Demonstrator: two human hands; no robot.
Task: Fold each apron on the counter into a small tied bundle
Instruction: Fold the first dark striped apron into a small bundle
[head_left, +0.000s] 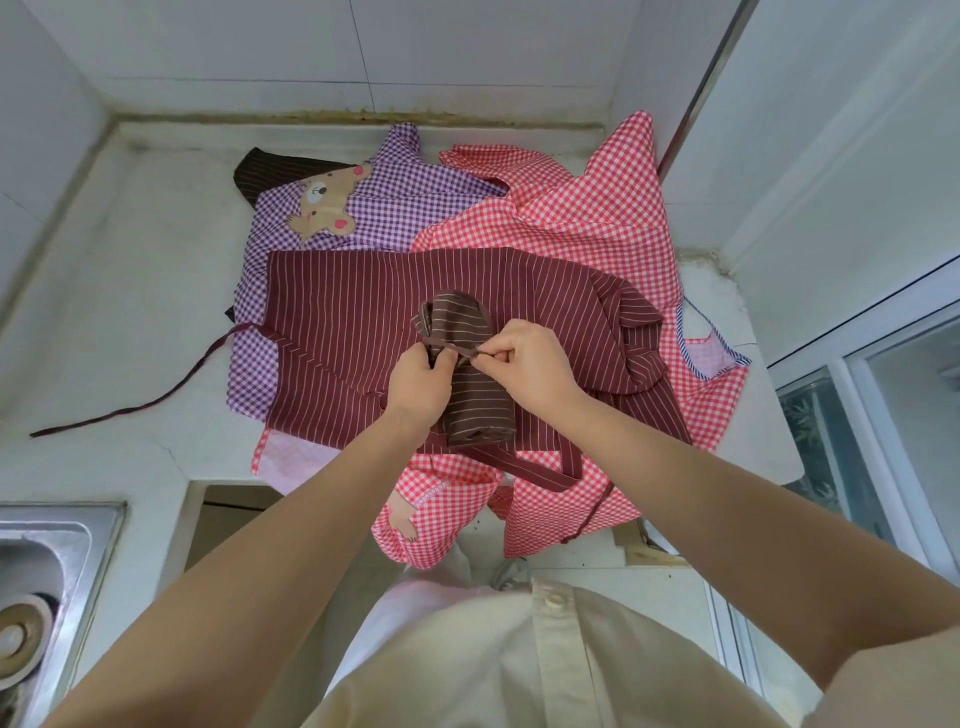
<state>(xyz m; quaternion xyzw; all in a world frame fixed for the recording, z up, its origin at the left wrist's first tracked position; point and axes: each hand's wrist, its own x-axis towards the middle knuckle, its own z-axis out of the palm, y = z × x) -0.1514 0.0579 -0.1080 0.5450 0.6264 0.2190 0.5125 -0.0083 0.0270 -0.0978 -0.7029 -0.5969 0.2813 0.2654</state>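
A brown striped apron is rolled into a small bundle lying on a spread maroon striped apron. A brown strap runs across the bundle's middle. My left hand grips the strap at the bundle's left side. My right hand pinches the strap's other end just right of it. Under the maroon apron lie a purple checked apron with a bear patch and a red checked apron. A loose brown strap loop trails below the bundle.
The white counter ends at tiled walls behind and on the left. A maroon tie trails left across it. A steel sink sits at the lower left. Red checked cloth hangs over the front edge. A window frame stands on the right.
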